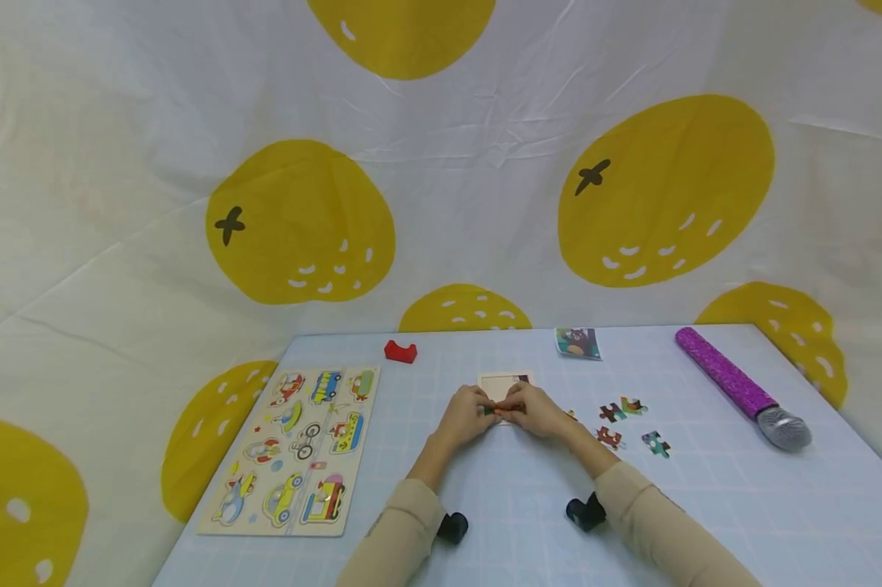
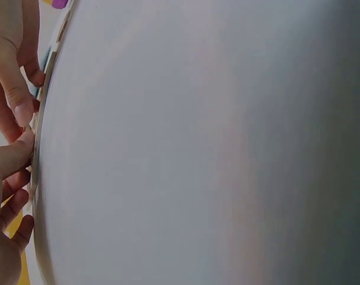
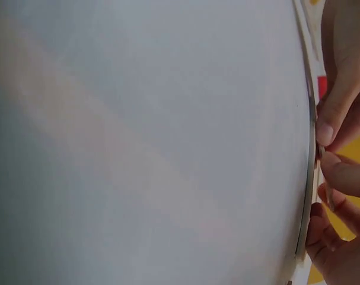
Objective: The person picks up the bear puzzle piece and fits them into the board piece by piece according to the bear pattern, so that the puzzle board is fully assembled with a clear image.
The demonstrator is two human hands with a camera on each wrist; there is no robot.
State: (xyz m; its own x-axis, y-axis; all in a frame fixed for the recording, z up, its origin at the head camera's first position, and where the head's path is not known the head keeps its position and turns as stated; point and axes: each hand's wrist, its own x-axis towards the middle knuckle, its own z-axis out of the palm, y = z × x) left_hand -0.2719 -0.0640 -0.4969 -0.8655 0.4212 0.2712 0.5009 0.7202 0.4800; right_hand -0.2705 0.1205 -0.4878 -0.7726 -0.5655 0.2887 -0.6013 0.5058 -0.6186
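Observation:
A small, flat wooden tray [image 1: 504, 377] with a pale raised rim lies mid-table. My left hand [image 1: 469, 414] and right hand [image 1: 535, 409] meet over its near half, thumbs close together. Between their fingertips is a small orange jigsaw piece [image 1: 503, 408], mostly hidden, which both hands pinch. In the left wrist view, the left hand [image 2: 8, 172] sits below the right hand [image 2: 10, 65], at the tray's thin edge [image 2: 40, 113]. The right wrist view has the left hand [image 3: 346, 71] above and the right hand [image 3: 346, 202] below.
Several loose jigsaw pieces [image 1: 610, 438] lie to the right. A picture card [image 1: 579, 343] and a red block [image 1: 400, 351] are at the back. A vehicle puzzle board [image 1: 294, 448] lies left, a purple glitter microphone [image 1: 730, 375] right. Black wrist-worn devices [image 1: 586, 512] show by both sleeves.

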